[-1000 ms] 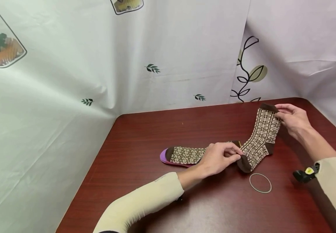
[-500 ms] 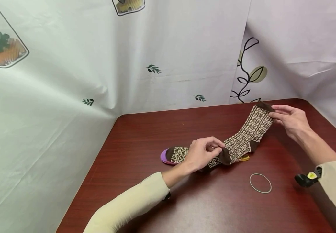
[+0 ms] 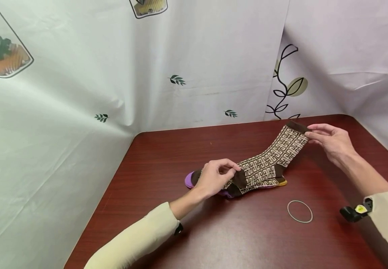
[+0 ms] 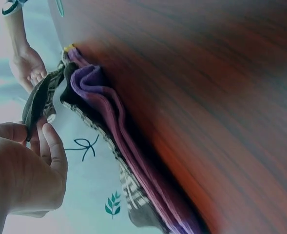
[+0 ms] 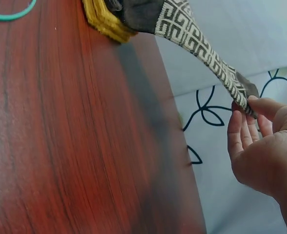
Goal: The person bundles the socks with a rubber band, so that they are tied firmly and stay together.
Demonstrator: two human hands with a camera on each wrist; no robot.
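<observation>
A brown sock with a cream key pattern is stretched between both hands. My left hand pinches its dark toe end, and my right hand pinches it just below the brown cuff, which is raised at the back right. Beneath the held sock lies a stack of socks, with a matching patterned sock on top and purple socks under it. In the left wrist view the purple socks show as folded layers. The right wrist view shows yellow cuffs at the stack's near end.
A thin pale green elastic band lies on the dark red wooden table, in front of the socks. Patterned white sheeting hangs behind the table and along its sides.
Both hands have moved left with the patterned sock, which now lies over the stack with its foot part. Its cuff end has come down a little. The elastic band has stayed put.
</observation>
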